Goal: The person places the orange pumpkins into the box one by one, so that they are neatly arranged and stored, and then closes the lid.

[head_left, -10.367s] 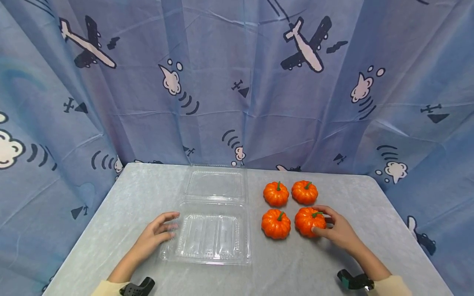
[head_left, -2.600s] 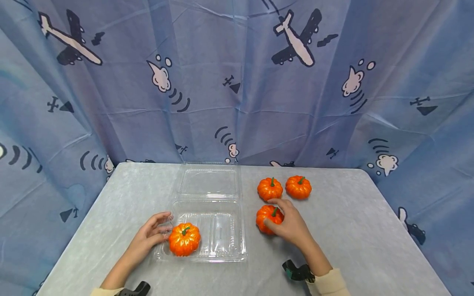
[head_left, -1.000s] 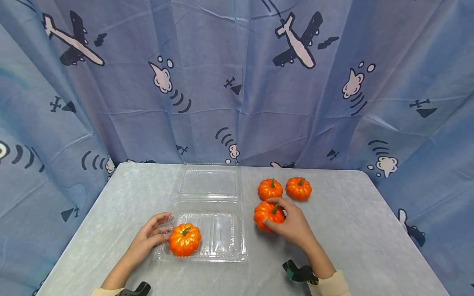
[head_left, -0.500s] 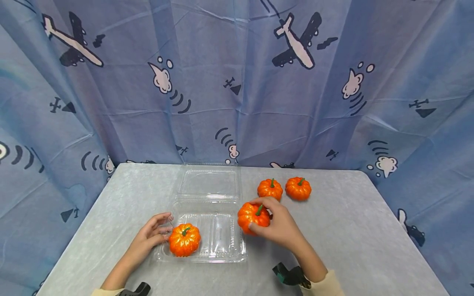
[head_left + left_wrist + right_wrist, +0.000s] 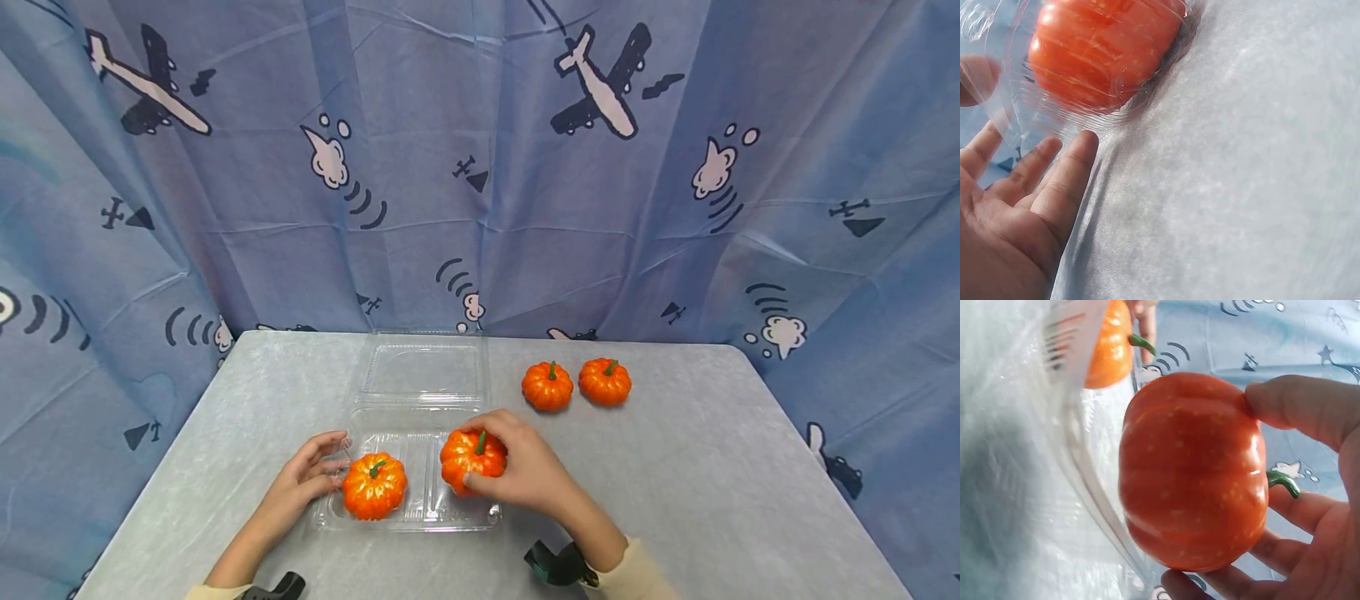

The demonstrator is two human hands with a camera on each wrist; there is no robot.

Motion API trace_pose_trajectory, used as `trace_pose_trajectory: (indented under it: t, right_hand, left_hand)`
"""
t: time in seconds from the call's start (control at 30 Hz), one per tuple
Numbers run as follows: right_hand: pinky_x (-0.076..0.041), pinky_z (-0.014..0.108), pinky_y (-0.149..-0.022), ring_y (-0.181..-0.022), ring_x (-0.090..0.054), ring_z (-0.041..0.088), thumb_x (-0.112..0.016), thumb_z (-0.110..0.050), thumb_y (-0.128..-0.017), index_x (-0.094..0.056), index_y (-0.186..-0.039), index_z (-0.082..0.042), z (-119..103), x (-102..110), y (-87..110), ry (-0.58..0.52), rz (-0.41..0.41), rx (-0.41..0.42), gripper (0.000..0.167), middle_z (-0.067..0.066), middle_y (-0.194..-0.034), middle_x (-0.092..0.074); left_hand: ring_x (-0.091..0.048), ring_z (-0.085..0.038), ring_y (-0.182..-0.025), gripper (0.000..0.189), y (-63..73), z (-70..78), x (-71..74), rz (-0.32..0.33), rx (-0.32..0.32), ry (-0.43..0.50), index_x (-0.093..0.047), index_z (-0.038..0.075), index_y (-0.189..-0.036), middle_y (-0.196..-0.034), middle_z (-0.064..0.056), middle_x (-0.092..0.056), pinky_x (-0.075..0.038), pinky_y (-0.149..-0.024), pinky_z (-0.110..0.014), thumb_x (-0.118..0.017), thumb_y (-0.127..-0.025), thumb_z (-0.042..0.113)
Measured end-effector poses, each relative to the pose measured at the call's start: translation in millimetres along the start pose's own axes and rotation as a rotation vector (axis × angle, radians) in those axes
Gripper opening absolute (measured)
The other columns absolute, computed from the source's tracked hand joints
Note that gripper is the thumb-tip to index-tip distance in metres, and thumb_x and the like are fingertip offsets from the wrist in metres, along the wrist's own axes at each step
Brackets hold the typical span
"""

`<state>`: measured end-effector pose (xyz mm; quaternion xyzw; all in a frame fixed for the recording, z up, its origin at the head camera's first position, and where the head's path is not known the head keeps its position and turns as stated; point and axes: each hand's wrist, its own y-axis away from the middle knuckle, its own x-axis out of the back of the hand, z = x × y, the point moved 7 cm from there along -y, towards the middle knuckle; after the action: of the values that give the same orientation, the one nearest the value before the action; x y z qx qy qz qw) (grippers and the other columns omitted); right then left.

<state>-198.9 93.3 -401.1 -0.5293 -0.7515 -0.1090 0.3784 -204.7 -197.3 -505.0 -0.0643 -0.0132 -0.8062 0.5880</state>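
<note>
My right hand (image 5: 525, 471) grips a small orange pumpkin (image 5: 461, 462) with a green stem, thumb on one side and fingers on the other. It is over the right half of a clear plastic clamshell container (image 5: 420, 523); in the right wrist view the held pumpkin (image 5: 1191, 475) is beside the container's rim. Another pumpkin (image 5: 375, 492) sits in the container's left half. At the left edge, my left hand (image 5: 296, 483) has its fingers loosely extended against the clear wall, as the left wrist view shows close to the seated pumpkin (image 5: 1104, 50).
Two more pumpkins, one on the left (image 5: 547, 387) and one on the right (image 5: 604, 382), stand at the back right of the grey-white table (image 5: 712, 467). The container's lid (image 5: 423, 371) lies open towards the back. A blue patterned curtain (image 5: 420, 167) hangs behind.
A pumpkin from the front of the group has been lifted and carried left over the container by my right hand. Earlier another pumpkin came into the container's left half. My left hand stays put.
</note>
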Motion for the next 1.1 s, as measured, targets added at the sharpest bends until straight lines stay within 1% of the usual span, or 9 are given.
trace_pose_trajectory:
  t: [0.17,0.23,0.3,0.5,0.6,0.67,0.87,0.97,1.1]
  right_hand:
    - [-0.052,0.033,-0.088,-0.102,-0.058,0.011,-0.080,-0.022,-0.068,-0.065,-0.114,-0.019,-3.4,-15.8,-5.0,0.043,-0.059,0.034,0.048,-0.006,-0.111,-0.063]
    - [-0.052,0.032,-0.088,-0.102,-0.058,0.011,-0.080,-0.024,-0.069,-0.064,-0.114,-0.019,-4.0,-21.9,-6.3,0.061,-0.083,0.044,0.048,-0.006,-0.112,-0.062]
    - [-0.052,0.031,-0.088,-0.103,-0.057,0.012,-0.079,-0.025,-0.069,-0.064,-0.114,-0.020,-4.6,-27.6,-7.2,0.078,-0.106,0.054,0.048,-0.006,-0.113,-0.061]
    - [-0.052,0.029,-0.087,-0.103,-0.056,0.012,-0.078,-0.027,-0.071,-0.064,-0.114,-0.019,-7.5,-41.5,-8.4,0.129,-0.156,0.091,0.046,-0.005,-0.112,-0.060]
    - [-0.052,0.029,-0.087,-0.104,-0.056,0.012,-0.077,-0.028,-0.071,-0.064,-0.114,-0.018,-9.1,-46.9,-8.6,0.164,-0.179,0.107,0.046,-0.004,-0.113,-0.060]
    - [-0.053,0.029,-0.087,-0.104,-0.056,0.013,-0.076,-0.029,-0.072,-0.064,-0.115,-0.018,-9.9,-50.0,-8.8,0.190,-0.192,0.119,0.046,-0.003,-0.114,-0.060]
    - [-0.052,0.030,-0.088,-0.105,-0.057,0.015,-0.075,-0.036,-0.073,-0.064,-0.116,-0.020,-7.0,-58.0,-8.7,0.278,-0.216,0.131,0.047,-0.003,-0.115,-0.061]
    - [-0.053,0.030,-0.086,-0.104,-0.057,0.014,-0.074,-0.036,-0.074,-0.063,-0.117,-0.020,-5.6,-59.8,-8.4,0.297,-0.223,0.125,0.047,-0.004,-0.115,-0.062]
    - [-0.053,0.029,-0.083,-0.100,-0.057,0.014,-0.074,-0.035,-0.074,-0.063,-0.116,-0.020,-4.7,-61.0,-7.8,0.304,-0.221,0.124,0.046,-0.004,-0.113,-0.065]
  left_hand:
    - [-0.060,-0.004,-0.109,0.056,-0.4,-0.5,-0.2,0.003,0.007,-0.006,-0.032,-0.007,-0.142,-0.139,-0.023,-0.043,-0.055,-0.085,-0.025,-0.052,-0.090,-0.003]
    - [-0.060,-0.004,-0.109,0.056,-0.6,-0.8,-0.2,0.002,0.010,-0.006,-0.032,-0.007,-0.142,-0.139,-0.024,-0.042,-0.055,-0.085,-0.025,-0.052,-0.090,-0.003]
    - [-0.060,-0.004,-0.109,0.056,-0.7,-1.0,-0.3,0.000,0.012,-0.002,-0.032,-0.006,-0.143,-0.139,-0.022,-0.043,-0.055,-0.085,-0.025,-0.052,-0.090,-0.003]
    - [-0.060,-0.004,-0.109,0.057,-0.4,-0.6,0.0,-0.002,0.005,0.008,-0.031,-0.007,-0.142,-0.137,-0.007,-0.049,-0.055,-0.086,-0.025,-0.053,-0.090,-0.003]
    - [-0.060,-0.005,-0.109,0.057,-0.1,-0.4,0.4,-0.001,0.000,0.006,-0.031,-0.008,-0.142,-0.136,-0.006,-0.049,-0.055,-0.086,-0.025,-0.053,-0.090,-0.003]
    - [-0.060,-0.004,-0.109,0.057,-0.4,0.1,0.4,0.000,0.001,0.004,-0.032,-0.007,-0.142,-0.137,-0.010,-0.048,-0.055,-0.086,-0.025,-0.053,-0.090,-0.003]
    - [-0.060,-0.002,-0.108,0.057,-1.1,0.5,-0.6,0.003,0.024,0.003,-0.032,-0.005,-0.143,-0.142,-0.030,-0.037,-0.055,-0.086,-0.025,-0.052,-0.090,-0.003]
    - [-0.060,-0.002,-0.108,0.057,-0.9,0.9,-1.2,0.003,0.033,0.006,-0.032,-0.005,-0.143,-0.143,-0.033,-0.033,-0.055,-0.086,-0.025,-0.052,-0.089,-0.004]
    - [-0.060,-0.003,-0.108,0.057,-0.5,1.3,-1.4,0.005,0.036,0.010,-0.033,-0.004,-0.143,-0.144,-0.033,-0.033,-0.055,-0.085,-0.024,-0.052,-0.089,-0.004]
